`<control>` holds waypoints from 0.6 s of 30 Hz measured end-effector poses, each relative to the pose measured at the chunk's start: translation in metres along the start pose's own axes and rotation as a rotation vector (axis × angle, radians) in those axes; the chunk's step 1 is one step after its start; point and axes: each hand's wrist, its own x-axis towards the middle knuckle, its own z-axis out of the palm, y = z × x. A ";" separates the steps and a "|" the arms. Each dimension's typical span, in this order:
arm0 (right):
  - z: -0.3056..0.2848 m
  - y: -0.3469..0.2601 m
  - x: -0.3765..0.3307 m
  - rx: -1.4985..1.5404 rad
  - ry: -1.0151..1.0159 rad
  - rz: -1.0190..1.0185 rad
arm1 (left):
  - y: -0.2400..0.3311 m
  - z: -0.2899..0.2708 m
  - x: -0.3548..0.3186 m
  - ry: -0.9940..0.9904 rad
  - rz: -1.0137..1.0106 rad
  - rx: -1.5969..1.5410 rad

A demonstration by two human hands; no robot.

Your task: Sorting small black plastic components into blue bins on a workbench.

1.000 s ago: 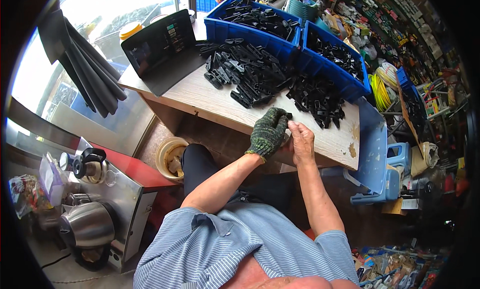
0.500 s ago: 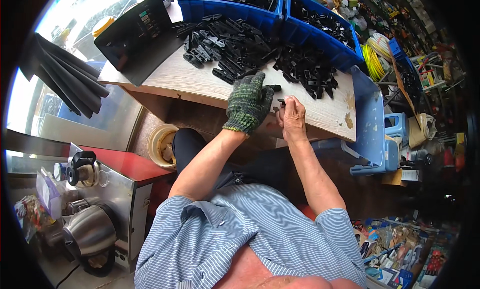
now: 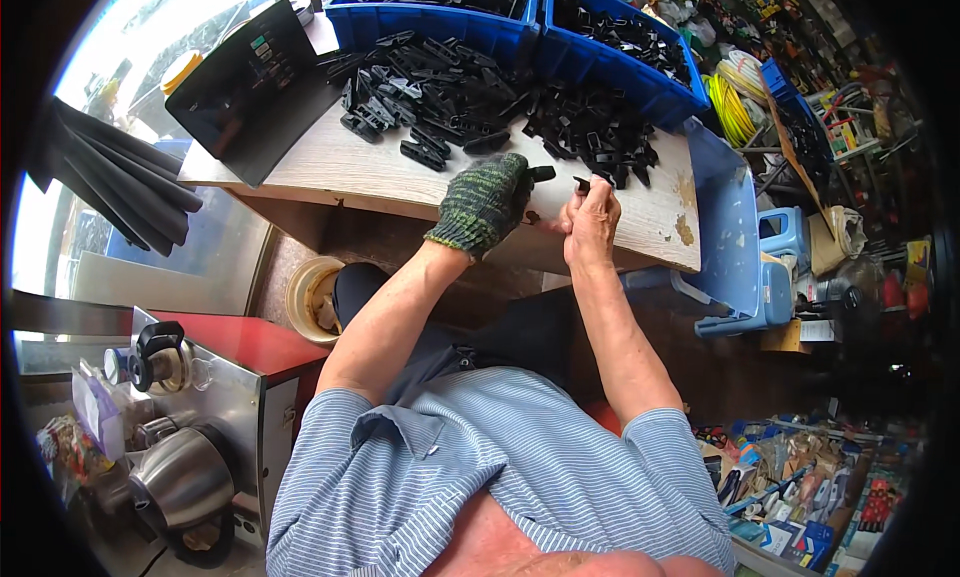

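My left hand (image 3: 478,207) wears a dark green knitted glove and is closed at the front edge of the table. From its fingers sticks out a black plastic piece (image 3: 541,174), most of it hidden by the glove. My bare right hand (image 3: 592,225) is just to the right, pinching a small black plastic part (image 3: 581,185) at the fingertips. A gap separates the two pieces. Beyond my left hand spreads a heap of long black plastic clips (image 3: 425,92). Another heap, of smaller black plastic parts (image 3: 595,137), lies beyond my right hand.
Two blue bins (image 3: 430,22) of black parts stand at the table's back. A dark tablet-like panel (image 3: 250,92) leans at the left. A light blue plastic tub (image 3: 725,222) adjoins the table's right end. Below are a cream bucket (image 3: 312,297) and a metal kettle (image 3: 185,477).
The whole view has shifted a little. My right hand has risen slightly, and its small black part now shows more clearly. The gloved fingers have curled in more.
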 end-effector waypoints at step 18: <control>-0.014 0.034 0.013 -0.118 0.111 -0.125 | 0.029 0.020 -0.007 -0.073 -0.272 -0.570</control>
